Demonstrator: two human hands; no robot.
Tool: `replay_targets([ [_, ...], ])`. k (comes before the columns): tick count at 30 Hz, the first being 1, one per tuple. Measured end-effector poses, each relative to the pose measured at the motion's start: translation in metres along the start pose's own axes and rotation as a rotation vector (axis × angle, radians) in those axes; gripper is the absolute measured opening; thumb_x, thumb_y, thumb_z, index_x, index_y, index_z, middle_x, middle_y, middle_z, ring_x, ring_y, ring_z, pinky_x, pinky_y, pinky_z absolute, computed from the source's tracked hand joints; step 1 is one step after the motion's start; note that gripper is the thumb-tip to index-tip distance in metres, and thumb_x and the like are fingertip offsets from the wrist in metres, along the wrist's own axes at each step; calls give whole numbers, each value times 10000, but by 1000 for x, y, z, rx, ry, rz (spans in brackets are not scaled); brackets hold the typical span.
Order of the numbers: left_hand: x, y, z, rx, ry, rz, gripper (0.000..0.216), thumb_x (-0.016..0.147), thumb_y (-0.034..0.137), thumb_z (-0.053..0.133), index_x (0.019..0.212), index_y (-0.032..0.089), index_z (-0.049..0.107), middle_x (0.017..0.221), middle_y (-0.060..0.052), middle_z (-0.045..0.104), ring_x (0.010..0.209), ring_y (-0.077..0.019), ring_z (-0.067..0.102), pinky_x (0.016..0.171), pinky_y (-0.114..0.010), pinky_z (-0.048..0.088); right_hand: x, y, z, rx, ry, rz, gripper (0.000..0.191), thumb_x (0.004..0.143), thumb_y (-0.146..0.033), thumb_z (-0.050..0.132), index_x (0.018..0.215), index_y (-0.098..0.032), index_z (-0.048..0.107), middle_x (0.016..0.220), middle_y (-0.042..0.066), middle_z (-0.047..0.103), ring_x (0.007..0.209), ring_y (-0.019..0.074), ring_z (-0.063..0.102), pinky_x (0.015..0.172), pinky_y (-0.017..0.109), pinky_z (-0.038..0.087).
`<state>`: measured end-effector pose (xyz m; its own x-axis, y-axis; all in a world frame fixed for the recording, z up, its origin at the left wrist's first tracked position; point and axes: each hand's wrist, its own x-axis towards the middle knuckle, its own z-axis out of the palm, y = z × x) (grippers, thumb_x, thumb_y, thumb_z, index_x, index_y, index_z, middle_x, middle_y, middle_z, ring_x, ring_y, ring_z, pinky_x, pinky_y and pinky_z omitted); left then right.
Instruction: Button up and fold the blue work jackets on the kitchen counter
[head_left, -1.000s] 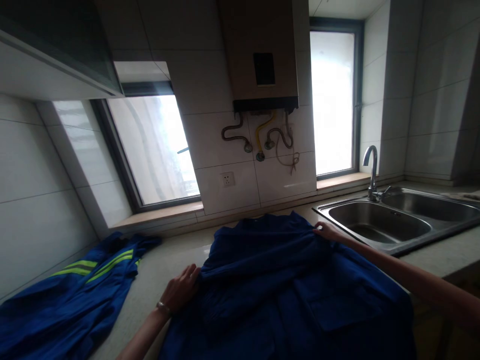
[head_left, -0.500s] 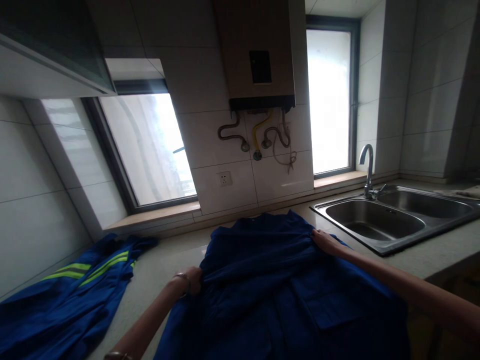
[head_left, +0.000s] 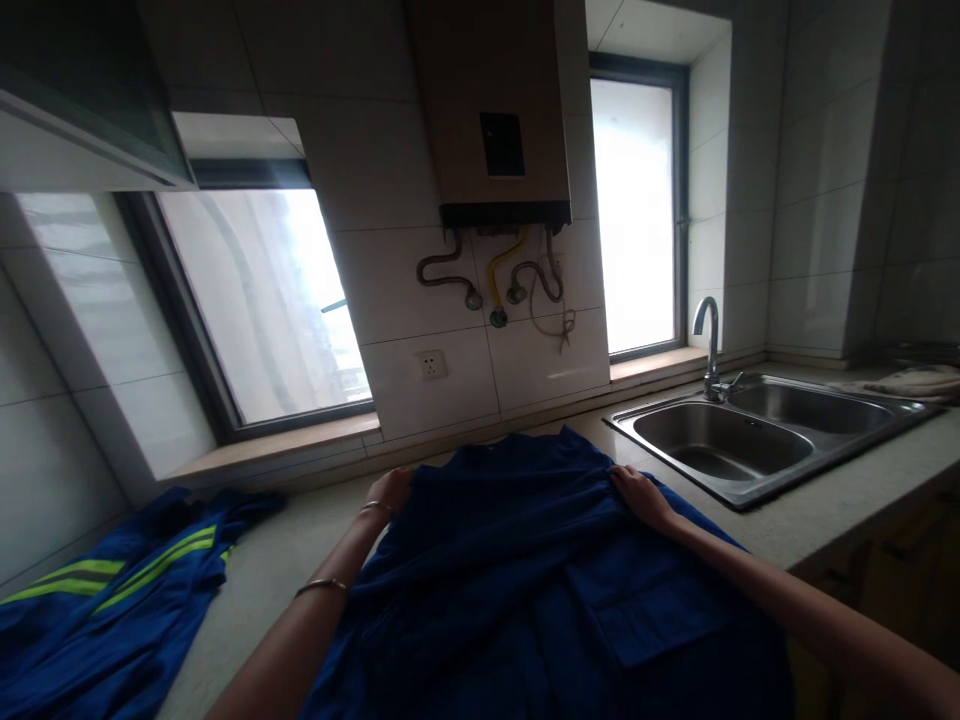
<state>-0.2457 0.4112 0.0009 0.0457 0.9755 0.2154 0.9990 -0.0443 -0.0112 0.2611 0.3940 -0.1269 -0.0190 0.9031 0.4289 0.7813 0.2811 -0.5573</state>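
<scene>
A dark blue work jacket [head_left: 517,580] with a flapped pocket lies spread over the counter in front of me, its upper end towards the wall. My left hand [head_left: 391,490] grips the jacket's far left edge, fingers closed on the cloth. At the upper right part, my right hand [head_left: 637,495] is closed on a gathered fold. Both arms reach across the garment, and the fingertips are partly hidden by the dark fabric. To the left lies a second blue garment [head_left: 161,630], crumpled, with yellow-green and grey stripes.
A double steel sink [head_left: 720,440] with a tall faucet [head_left: 709,345] is set into the counter [head_left: 847,510] at right. A cloth [head_left: 911,382] lies beyond it. On the wall hang a water heater [head_left: 487,110] with hoses and a socket [head_left: 432,364]. A cabinet [head_left: 82,130] juts out upper left.
My left hand has moved up along the jacket's left edge, towards the wall. The right hand stays at its fold. The view has shifted slightly to the right.
</scene>
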Motion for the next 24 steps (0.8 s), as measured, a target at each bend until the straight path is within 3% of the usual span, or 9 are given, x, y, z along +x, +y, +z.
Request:
replay_targets([
  [4, 3, -2, 10, 1, 38, 46, 383, 780, 84, 428, 1118, 189, 573, 1133, -82, 603, 1080, -222, 547, 880, -303, 433, -1, -2, -4, 27, 16, -43, 276, 894, -275, 407, 1108, -199, 563, 1077, 117, 592, 928, 231, 609, 848, 362, 474],
  [8, 16, -5, 13, -45, 65, 102, 299, 782, 75, 406, 963, 126, 639, 1034, -69, 651, 1049, -214, 557, 925, -267, 387, 0, -1, -4, 61, 27, -55, 280, 893, -300, 402, 1094, -211, 577, 1075, 111, 600, 929, 239, 611, 852, 362, 468],
  [14, 46, -5, 18, -268, 172, -77, 290, 809, 167, 357, 958, 127, 603, 967, -47, 663, 918, -175, 600, 798, -211, 432, 2, 4, -3, 91, 33, -79, 301, 893, -342, 390, 1085, -228, 591, 1066, 103, 614, 924, 252, 614, 846, 350, 464],
  [19, 63, -11, 16, -264, 112, -94, 286, 804, 132, 306, 801, 119, 592, 807, -51, 647, 797, -159, 600, 692, -223, 440, 7, 10, -4, 197, 38, -69, 293, 869, -366, 429, 1052, -237, 618, 1052, 74, 643, 957, 245, 602, 883, 333, 439],
  [24, 81, -21, 3, -181, 0, -3, 174, 698, 43, 434, 617, 130, 562, 664, -27, 601, 753, -156, 572, 733, -271, 420, 16, 25, -7, 354, -4, -16, 342, 806, -458, 506, 1009, -228, 656, 966, 47, 678, 919, 250, 609, 855, 346, 446],
])
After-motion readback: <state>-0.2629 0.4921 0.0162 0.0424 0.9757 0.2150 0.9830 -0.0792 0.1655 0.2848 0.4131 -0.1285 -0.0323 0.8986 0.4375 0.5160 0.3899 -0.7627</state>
